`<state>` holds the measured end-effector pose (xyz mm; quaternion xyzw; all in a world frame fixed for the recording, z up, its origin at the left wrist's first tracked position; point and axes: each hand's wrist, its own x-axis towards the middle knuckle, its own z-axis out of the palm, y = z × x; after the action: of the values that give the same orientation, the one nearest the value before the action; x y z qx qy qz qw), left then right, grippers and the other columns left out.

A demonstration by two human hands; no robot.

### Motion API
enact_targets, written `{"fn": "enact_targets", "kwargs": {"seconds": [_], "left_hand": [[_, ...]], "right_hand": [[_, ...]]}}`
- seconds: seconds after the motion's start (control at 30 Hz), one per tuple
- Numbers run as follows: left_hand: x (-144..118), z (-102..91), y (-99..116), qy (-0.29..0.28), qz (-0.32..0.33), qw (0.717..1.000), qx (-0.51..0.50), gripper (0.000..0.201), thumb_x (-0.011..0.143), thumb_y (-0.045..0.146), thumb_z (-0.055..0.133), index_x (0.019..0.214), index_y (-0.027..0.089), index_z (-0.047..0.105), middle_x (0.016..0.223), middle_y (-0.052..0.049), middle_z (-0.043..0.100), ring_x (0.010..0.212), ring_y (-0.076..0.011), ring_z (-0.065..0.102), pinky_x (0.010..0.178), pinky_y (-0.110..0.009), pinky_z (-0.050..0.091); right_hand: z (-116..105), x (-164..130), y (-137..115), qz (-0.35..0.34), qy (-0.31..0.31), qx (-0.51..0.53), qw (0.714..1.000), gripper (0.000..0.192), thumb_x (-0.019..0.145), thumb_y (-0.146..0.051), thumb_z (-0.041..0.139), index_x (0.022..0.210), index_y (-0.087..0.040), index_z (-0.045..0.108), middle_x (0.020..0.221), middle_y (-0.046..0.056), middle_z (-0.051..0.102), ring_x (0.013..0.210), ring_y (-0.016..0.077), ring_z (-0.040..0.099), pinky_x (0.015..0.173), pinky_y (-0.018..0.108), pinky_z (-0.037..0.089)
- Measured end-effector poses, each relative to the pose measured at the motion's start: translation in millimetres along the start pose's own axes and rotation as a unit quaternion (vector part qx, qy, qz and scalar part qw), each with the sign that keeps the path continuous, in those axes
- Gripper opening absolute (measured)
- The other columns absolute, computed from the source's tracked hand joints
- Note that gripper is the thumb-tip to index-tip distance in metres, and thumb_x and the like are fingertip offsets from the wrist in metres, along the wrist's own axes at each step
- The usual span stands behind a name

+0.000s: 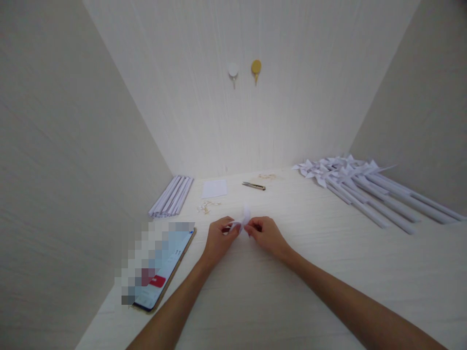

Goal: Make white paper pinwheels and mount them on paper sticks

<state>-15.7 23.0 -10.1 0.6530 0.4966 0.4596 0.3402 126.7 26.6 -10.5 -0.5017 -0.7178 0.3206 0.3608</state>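
Note:
Over the middle of the pale table, my left hand point(223, 236) pinches a small piece of white paper point(247, 212) that is cut or folded into blades like a paper pinwheel head. My right hand point(267, 235) closes its thumb and finger at the middle of the same paper, from the right. The fingers hide much of its centre. Beyond my left hand lie small pale bits point(207, 207), too small to name. A pair of thread snips point(254, 185) rests farther back, and a stack of square white paper point(214, 188) lies left of it.
Rolled white paper sticks point(172, 196) lie bundled at the back left. A partly blurred phone point(164, 272) lies at the left. Several white paper pinwheels point(350, 180) on sticks are heaped at the right. Walls enclose the table; a white hook point(233, 71) and yellow hook point(256, 68) hang behind.

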Motion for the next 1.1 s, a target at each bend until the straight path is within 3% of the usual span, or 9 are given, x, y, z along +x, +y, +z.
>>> {"fn": "enact_targets", "kwargs": {"seconds": [0.13,0.3,0.4,0.53,0.63,0.73,0.83,0.97,1.1], "left_hand": [[-1.1,0.3,0.3,0.007,0.034,0.999,0.033,0.013,0.067,0.02,0.053,0.06,0.014,0.063,0.065,0.0,0.058,0.063,-0.0104,0.053,0.057,-0.018,0.044],[-1.9,1.1,2.9,0.001,0.038,0.999,0.026,0.016,0.068,0.021,0.051,0.061,0.015,0.064,0.065,-0.001,0.058,0.062,-0.0104,0.053,0.058,-0.018,0.045],[-1.7,1.2,4.4,-0.001,0.033,0.999,0.019,0.015,0.068,0.021,0.051,0.061,0.014,0.063,0.065,-0.001,0.058,0.063,-0.0109,0.054,0.058,-0.018,0.045],[-1.0,0.1,4.4,0.002,0.028,1.0,0.012,0.014,0.068,0.021,0.051,0.061,0.013,0.062,0.064,-0.001,0.058,0.063,-0.0108,0.054,0.058,-0.019,0.045],[-0.9,0.2,3.8,0.001,0.028,0.999,0.019,0.014,0.068,0.021,0.051,0.062,0.014,0.062,0.063,-0.001,0.057,0.061,-0.0103,0.053,0.056,-0.018,0.044],[-1.0,1.5,3.5,-0.001,0.035,0.999,0.026,0.015,0.068,0.021,0.051,0.061,0.014,0.062,0.062,-0.001,0.057,0.06,-0.0101,0.052,0.055,-0.018,0.044],[-0.8,1.7,3.2,-0.008,0.044,0.999,0.025,0.016,0.068,0.021,0.05,0.061,0.015,0.063,0.064,-0.001,0.058,0.061,-0.0108,0.052,0.056,-0.018,0.045],[-1.0,-0.6,4.7,0.0,0.034,0.999,0.013,0.016,0.068,0.022,0.051,0.062,0.014,0.063,0.065,-0.001,0.059,0.063,-0.0111,0.053,0.058,-0.019,0.045],[-1.6,-2.2,8.4,-0.002,0.017,1.0,0.008,0.015,0.067,0.022,0.051,0.059,0.014,0.061,0.061,0.0,0.056,0.06,-0.0097,0.051,0.055,-0.017,0.043]], "right_hand": [[-0.1,-3.3,-4.0,-0.051,0.05,-0.079,0.994,0.02,0.07,-0.018,0.049,0.051,-0.015,0.052,0.05,0.001,0.052,0.047,0.0091,0.038,0.049,0.024,0.026],[-2.3,2.4,-3.5,0.107,-0.068,0.129,0.983,0.025,0.071,-0.02,0.046,0.047,-0.016,0.047,0.04,-0.003,0.044,0.035,0.0061,0.029,0.039,0.022,0.023],[-2.4,-0.7,-2.6,0.032,-0.014,0.028,0.999,0.022,0.071,-0.02,0.047,0.049,-0.015,0.05,0.045,0.0,0.05,0.04,0.0079,0.037,0.044,0.022,0.026],[-0.5,-5.8,-5.2,-0.077,0.046,-0.113,0.99,0.019,0.072,-0.018,0.046,0.055,-0.016,0.053,0.055,0.003,0.055,0.05,0.0108,0.044,0.051,0.024,0.028],[0.2,-2.7,-6.8,0.03,-0.009,0.02,0.999,0.023,0.072,-0.019,0.045,0.049,-0.016,0.047,0.044,-0.001,0.045,0.041,0.0085,0.037,0.045,0.023,0.026],[-0.6,0.4,-6.3,0.127,-0.067,0.134,0.98,0.026,0.072,-0.021,0.043,0.047,-0.017,0.044,0.037,-0.005,0.037,0.034,0.0067,0.028,0.04,0.023,0.023],[-1.3,-2.2,-4.8,0.04,-0.008,0.022,0.999,0.023,0.071,-0.019,0.046,0.048,-0.016,0.048,0.043,-0.002,0.045,0.04,0.0086,0.037,0.045,0.024,0.026],[-0.1,-6.2,-4.1,-0.081,0.045,-0.12,0.988,0.019,0.073,-0.018,0.045,0.056,-0.016,0.054,0.055,0.003,0.055,0.05,0.0108,0.043,0.051,0.025,0.028],[0.4,-2.7,-5.5,0.059,-0.032,0.083,0.994,0.022,0.07,-0.019,0.047,0.048,-0.017,0.048,0.038,-0.004,0.04,0.039,0.0079,0.034,0.043,0.023,0.025]]}}
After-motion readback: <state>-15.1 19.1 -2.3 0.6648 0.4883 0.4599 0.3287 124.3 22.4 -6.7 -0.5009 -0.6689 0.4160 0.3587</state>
